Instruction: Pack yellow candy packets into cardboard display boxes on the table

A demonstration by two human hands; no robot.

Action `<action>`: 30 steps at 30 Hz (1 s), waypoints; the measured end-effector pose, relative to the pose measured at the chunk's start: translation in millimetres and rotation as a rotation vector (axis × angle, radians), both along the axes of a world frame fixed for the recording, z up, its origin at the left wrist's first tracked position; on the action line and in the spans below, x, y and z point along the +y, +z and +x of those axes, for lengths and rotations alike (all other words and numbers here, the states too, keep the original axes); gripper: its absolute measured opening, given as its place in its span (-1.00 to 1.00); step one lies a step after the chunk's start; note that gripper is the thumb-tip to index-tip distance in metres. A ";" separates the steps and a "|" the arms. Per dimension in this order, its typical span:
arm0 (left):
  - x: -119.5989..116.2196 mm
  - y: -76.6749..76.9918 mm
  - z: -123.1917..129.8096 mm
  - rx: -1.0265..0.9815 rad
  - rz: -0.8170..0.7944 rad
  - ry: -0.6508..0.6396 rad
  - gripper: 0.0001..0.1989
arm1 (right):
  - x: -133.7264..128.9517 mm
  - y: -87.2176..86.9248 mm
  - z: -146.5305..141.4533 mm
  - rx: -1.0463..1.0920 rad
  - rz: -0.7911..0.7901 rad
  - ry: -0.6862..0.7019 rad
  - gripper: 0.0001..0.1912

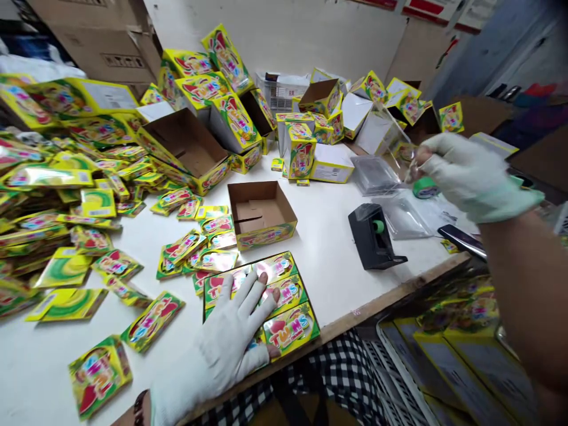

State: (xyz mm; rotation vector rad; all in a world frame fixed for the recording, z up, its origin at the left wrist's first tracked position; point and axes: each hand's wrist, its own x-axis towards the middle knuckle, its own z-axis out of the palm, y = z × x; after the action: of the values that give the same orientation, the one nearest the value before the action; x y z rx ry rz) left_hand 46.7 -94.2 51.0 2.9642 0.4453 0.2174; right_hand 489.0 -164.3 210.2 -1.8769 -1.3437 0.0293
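My left hand, in a white glove with bare fingertips, lies spread on a box of yellow-green candy packs at the table's front edge. The packs lie in rows inside it. To the right, my raised right hand, gloved the same way, pinches a clear plastic cover by its edge; the fingers are slightly blurred. Below it lie more clear plastic covers and a green tape roll. An open, bare cardboard box stands just beyond my left hand.
A large heap of candy packs covers the left side. Open display boxes are piled at the back. A black tape dispenser stands right of centre, with a phone near the wooden edge. Below right is a crate of flat cartons.
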 end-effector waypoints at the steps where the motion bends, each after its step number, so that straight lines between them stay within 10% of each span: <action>1: -0.3 -0.4 -3.3 -0.062 -0.098 0.038 -0.38 | 0.4 12.5 -16.2 0.200 0.045 0.153 -0.90; 5: 19.3 3.6 -21.7 -0.630 -0.697 0.466 -0.36 | 21.2 9.1 -74.8 0.769 -0.191 0.662 -0.71; 10: 62.6 28.8 -40.1 -1.050 -1.475 0.721 -0.01 | 82.2 -87.8 -121.9 1.008 -0.725 1.045 -0.57; 14: 67.5 24.9 -37.1 -0.802 -1.317 0.747 -0.07 | 118.3 -141.7 -143.6 0.938 -0.852 1.046 -0.53; 23: 50.5 -9.6 -23.5 -0.529 -0.441 0.774 -0.72 | 88.1 -153.1 -168.9 0.408 -0.431 0.639 -0.73; 30: 60.9 -14.3 -25.0 -0.761 -0.824 0.927 -0.59 | 83.4 -172.7 -175.9 0.338 -0.332 0.552 -0.79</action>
State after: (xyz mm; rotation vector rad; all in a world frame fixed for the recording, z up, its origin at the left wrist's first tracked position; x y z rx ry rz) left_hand 21.7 -33.4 36.7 1.5419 1.3166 0.9167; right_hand 313.1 -80.9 37.6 -1.5994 -1.6362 0.8566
